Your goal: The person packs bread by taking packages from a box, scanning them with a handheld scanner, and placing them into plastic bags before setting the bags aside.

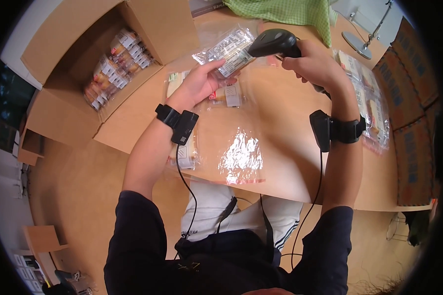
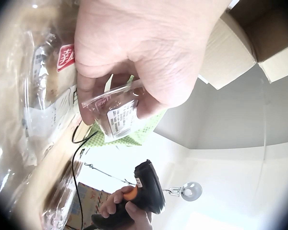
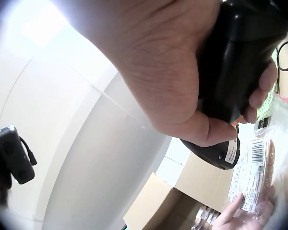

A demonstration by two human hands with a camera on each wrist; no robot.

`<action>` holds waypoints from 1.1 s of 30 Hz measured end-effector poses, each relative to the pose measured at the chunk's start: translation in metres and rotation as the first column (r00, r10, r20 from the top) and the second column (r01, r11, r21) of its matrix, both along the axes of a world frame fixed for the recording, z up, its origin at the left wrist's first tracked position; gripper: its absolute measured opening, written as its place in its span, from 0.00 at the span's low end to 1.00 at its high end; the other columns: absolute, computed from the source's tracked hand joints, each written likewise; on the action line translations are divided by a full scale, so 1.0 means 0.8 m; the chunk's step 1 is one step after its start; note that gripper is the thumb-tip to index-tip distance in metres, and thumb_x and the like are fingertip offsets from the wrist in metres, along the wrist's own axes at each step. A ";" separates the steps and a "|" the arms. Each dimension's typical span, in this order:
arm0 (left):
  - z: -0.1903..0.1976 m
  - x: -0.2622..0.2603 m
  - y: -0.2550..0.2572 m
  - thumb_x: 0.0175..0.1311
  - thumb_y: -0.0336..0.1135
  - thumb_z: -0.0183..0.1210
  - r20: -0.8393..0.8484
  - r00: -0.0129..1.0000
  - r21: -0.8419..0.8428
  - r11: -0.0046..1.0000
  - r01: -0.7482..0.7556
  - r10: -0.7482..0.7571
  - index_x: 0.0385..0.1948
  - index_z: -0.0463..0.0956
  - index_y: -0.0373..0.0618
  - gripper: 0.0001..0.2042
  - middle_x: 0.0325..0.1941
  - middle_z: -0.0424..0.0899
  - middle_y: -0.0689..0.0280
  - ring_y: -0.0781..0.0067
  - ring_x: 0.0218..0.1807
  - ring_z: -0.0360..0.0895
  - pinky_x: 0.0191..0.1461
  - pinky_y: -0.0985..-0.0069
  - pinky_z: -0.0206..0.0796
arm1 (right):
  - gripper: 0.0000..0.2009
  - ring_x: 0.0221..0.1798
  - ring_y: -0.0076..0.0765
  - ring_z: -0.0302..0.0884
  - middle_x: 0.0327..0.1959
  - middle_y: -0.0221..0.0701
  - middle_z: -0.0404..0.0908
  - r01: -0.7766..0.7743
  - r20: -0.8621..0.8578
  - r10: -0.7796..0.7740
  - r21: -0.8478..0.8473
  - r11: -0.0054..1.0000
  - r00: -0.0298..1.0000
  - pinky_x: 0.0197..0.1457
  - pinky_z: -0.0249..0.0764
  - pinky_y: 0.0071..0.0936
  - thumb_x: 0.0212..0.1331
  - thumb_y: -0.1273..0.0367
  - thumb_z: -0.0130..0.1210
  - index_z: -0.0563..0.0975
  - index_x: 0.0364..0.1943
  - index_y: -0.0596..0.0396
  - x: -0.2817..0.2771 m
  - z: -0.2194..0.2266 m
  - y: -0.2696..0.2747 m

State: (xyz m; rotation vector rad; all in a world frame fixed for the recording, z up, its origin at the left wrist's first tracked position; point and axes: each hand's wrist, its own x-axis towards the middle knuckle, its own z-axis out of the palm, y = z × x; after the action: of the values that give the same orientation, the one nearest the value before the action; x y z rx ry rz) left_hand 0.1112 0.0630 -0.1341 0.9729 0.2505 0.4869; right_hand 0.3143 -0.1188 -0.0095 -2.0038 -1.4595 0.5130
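My left hand [image 1: 200, 84] holds a clear-wrapped food package [image 1: 230, 49] above the table, thumb on one side and fingers on the other. A white printed label covers its upturned face, and the right wrist view shows a barcode [image 3: 258, 152] on it. My right hand [image 1: 321, 65] grips a black barcode scanner [image 1: 274, 42] by its handle, fingers curled round it. The scanner's head points left, right beside the package. In the left wrist view an orange trigger [image 2: 130, 193] shows by the fingers. Under my left hand lies another wrapped package [image 1: 227, 96] with a red mark.
An open cardboard box [image 1: 66, 110] at the left holds several wrapped packages [image 1: 114, 71]. A clear plastic bag [image 1: 231, 132] lies on the table [image 1: 290, 167]. More bagged packages [image 1: 374, 110] lie at the right, beside printed boxes [image 1: 411, 152]. Behind are a green checked cloth [image 1: 285, 14] and a lamp [image 1: 358, 45].
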 end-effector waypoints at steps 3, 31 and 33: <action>-0.001 0.000 0.003 0.70 0.33 0.50 0.003 1.000 -0.005 1.000 -0.009 0.009 0.61 0.63 0.32 0.21 0.58 0.76 0.49 0.52 0.56 0.77 0.58 0.58 0.70 | 0.17 0.25 0.30 0.75 0.23 0.32 0.77 -0.018 0.044 0.020 -0.039 0.999 0.999 0.31 0.74 0.28 0.49 0.61 0.55 0.79 0.37 0.62 -0.004 0.001 0.001; 0.003 -0.002 -0.001 0.69 0.34 0.51 0.007 1.000 -0.021 1.000 -0.014 0.014 0.62 0.63 0.32 0.23 0.60 0.75 0.49 0.52 0.59 0.76 0.59 0.59 0.71 | 0.28 0.56 0.59 0.73 0.54 0.54 0.74 0.103 0.382 -0.159 0.164 0.981 0.911 0.58 0.70 0.44 0.59 0.66 0.57 0.65 0.63 0.60 0.072 -0.167 0.073; 0.004 -0.003 -0.002 0.69 0.34 0.51 -0.001 1.000 -0.017 1.000 -0.021 0.021 0.61 0.63 0.31 0.23 0.60 0.75 0.49 0.52 0.59 0.76 0.59 0.59 0.71 | 0.28 0.56 0.59 0.73 0.54 0.53 0.74 0.103 0.387 -0.155 0.152 0.983 0.909 0.58 0.70 0.44 0.59 0.65 0.57 0.65 0.63 0.60 0.072 -0.167 0.072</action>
State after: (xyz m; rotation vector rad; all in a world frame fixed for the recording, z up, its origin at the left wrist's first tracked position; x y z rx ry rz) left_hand 0.1092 0.0613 -0.1306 0.9551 0.2652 0.5028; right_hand 0.3722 -0.0609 -0.1430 -2.1657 -1.5289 -0.0542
